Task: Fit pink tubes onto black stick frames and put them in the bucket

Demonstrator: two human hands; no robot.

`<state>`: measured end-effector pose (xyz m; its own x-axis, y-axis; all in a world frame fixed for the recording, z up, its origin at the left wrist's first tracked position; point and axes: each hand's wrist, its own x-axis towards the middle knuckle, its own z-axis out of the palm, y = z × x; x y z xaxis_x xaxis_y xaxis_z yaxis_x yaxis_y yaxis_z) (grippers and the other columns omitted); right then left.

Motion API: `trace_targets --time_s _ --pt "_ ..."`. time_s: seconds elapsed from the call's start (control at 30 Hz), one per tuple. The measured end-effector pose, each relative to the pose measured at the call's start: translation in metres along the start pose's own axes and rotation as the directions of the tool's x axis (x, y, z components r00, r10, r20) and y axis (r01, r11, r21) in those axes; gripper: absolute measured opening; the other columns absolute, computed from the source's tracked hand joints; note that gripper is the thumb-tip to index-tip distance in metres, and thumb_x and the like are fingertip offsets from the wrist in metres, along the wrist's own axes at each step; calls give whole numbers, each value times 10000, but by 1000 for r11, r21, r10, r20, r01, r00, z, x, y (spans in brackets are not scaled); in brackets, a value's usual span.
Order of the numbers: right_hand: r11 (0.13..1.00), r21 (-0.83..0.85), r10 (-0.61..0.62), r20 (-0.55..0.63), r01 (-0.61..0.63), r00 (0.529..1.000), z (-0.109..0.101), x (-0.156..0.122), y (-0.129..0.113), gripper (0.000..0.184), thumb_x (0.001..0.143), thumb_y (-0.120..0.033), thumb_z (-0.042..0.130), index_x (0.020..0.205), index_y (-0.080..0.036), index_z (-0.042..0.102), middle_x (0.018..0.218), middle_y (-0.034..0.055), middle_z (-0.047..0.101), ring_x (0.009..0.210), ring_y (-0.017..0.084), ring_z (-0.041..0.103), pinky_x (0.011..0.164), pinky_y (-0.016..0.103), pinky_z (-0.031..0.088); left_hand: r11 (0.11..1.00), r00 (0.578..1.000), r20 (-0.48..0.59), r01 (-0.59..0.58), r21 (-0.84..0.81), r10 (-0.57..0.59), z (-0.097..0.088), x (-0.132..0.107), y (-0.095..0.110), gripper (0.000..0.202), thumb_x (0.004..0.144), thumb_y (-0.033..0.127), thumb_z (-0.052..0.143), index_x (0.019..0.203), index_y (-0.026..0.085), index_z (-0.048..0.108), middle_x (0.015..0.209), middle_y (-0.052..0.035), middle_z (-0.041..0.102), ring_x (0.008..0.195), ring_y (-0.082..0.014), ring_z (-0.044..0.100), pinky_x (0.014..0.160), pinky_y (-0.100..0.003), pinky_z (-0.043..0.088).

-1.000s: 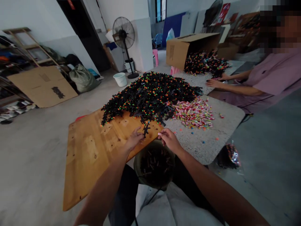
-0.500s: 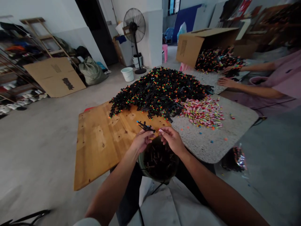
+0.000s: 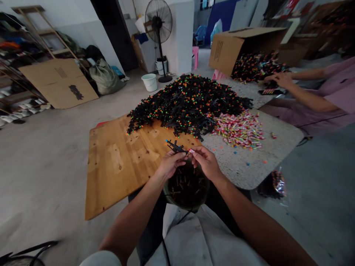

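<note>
My left hand (image 3: 171, 163) pinches a small black toy gun (image 3: 175, 147) with a blue tip, its muzzle end pointing up and left. In my right hand (image 3: 205, 161) is a small pink-and-white wrapped candy tube (image 3: 191, 151), gripped between thumb and fingers. The tube is at the rear end of the toy gun; whether they touch I cannot tell. Under both hands, a round bucket (image 3: 177, 202) between my legs holds many dark pieces. Beyond lie a large heap of black toy guns (image 3: 191, 105) with orange and green tips and a heap of wrapped candy tubes (image 3: 240, 129).
A wooden tabletop (image 3: 111, 173) adjoins a speckled stone one (image 3: 244, 171). At right, another person's hands (image 3: 283, 79) work beside a tipped cardboard box (image 3: 226, 53) spilling similar pieces. A fan (image 3: 158, 22) and white bucket (image 3: 149, 82) stand behind; a clear bag (image 3: 274, 184) lies on the floor.
My hands have come closer together, bringing the candy tube to the toy gun's rear end. The other person's hands have drawn together. The view has shifted slightly.
</note>
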<state>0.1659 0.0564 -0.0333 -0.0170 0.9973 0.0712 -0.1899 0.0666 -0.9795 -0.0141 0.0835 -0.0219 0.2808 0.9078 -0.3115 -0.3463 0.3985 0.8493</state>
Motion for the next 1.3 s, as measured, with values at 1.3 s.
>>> trace_targets --time_s 1.3 --pt "827 294 404 281 -479 870 -23 -14 -5 291 750 -399 844 910 -189 723 636 -54 621 401 50 419 375 191 412 830 957 154 -290 477 246 0 -5 -40 389 860 510 755 1111 215 790 1047 -72 789 936 -249 721 801 -337 586"
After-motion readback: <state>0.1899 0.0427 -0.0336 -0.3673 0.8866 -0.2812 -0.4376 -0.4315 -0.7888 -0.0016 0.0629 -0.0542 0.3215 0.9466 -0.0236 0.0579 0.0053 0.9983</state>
